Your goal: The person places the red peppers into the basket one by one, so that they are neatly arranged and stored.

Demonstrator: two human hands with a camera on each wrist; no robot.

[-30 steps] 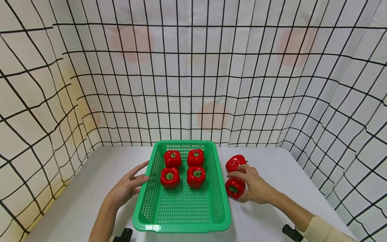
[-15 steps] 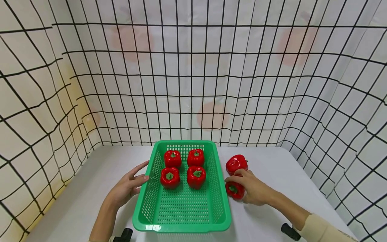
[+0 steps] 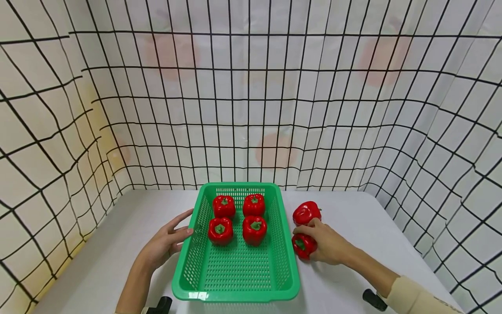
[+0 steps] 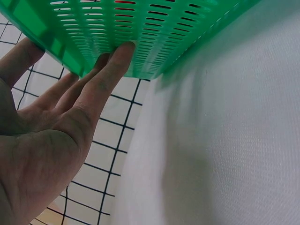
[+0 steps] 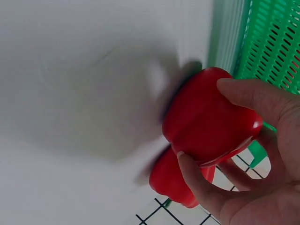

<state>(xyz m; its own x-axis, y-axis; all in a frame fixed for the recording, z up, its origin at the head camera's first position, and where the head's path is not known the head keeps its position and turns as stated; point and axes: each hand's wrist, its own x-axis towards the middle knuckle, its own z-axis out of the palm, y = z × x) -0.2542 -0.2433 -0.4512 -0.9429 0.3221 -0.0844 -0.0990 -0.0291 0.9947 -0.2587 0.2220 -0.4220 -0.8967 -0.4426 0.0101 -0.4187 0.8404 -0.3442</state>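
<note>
Between the hands stands a green perforated basket (image 3: 235,266) with several red bell peppers (image 3: 221,231) upright in its far half. My left hand (image 3: 165,242) rests its extended fingers on the basket's left side; in the left wrist view, fingertips (image 4: 123,51) touch the slotted wall. To the right of the basket, my right hand (image 3: 328,245) holds a red bell pepper (image 3: 303,246) between thumb and fingers. The right wrist view shows that bell pepper (image 5: 211,117) close to the white surface. Just beyond it, another bell pepper (image 3: 306,213) lies on its side.
A white table (image 3: 364,226) carries everything. Black wire grid (image 3: 249,111) encloses the back and both sides, with white sheeting behind it. The basket's right rim (image 3: 289,237) rises close to the held bell pepper.
My right hand's fingers have closed round the nearer loose bell pepper, which has tilted slightly. The left hand and the basket have stayed in place.
</note>
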